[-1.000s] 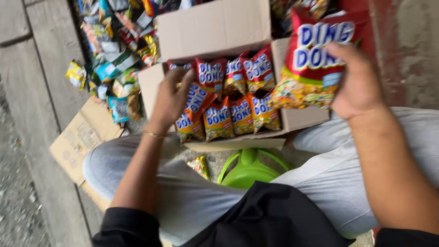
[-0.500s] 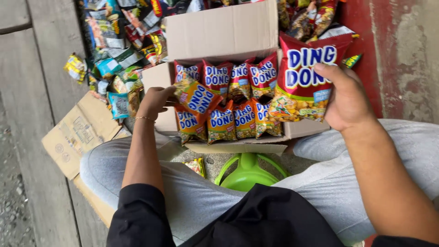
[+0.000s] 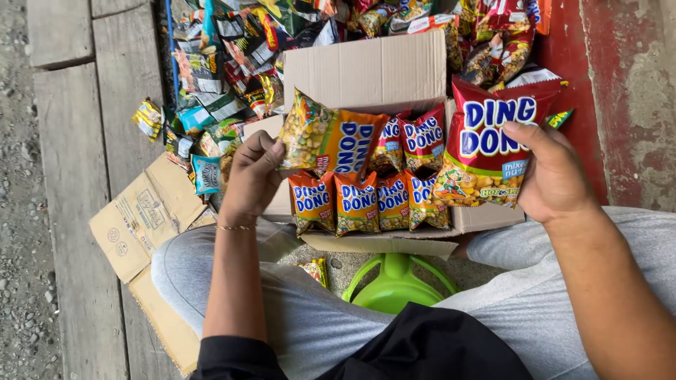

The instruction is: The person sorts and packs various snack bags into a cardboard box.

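An open cardboard box (image 3: 366, 70) stands in front of my knees, with rows of small orange and red snack packets (image 3: 359, 200) standing in it. My left hand (image 3: 252, 176) pinches an orange snack packet (image 3: 331, 141) by its left end and holds it lying sideways above the box. My right hand (image 3: 553, 172) grips a stack of larger red snack packets (image 3: 486, 151) over the box's right side.
A heap of mixed snack packets (image 3: 225, 84) lies behind and left of the box. Flattened cardboard (image 3: 141, 218) rests on the wooden planks (image 3: 77, 162) at left. A green plastic stool (image 3: 394, 285) shows between my legs. A red wall (image 3: 612, 84) rises at right.
My left hand has lifted one orange packet out of the box's rows and raised it. My right hand has kept the red packets, shifting them slightly.
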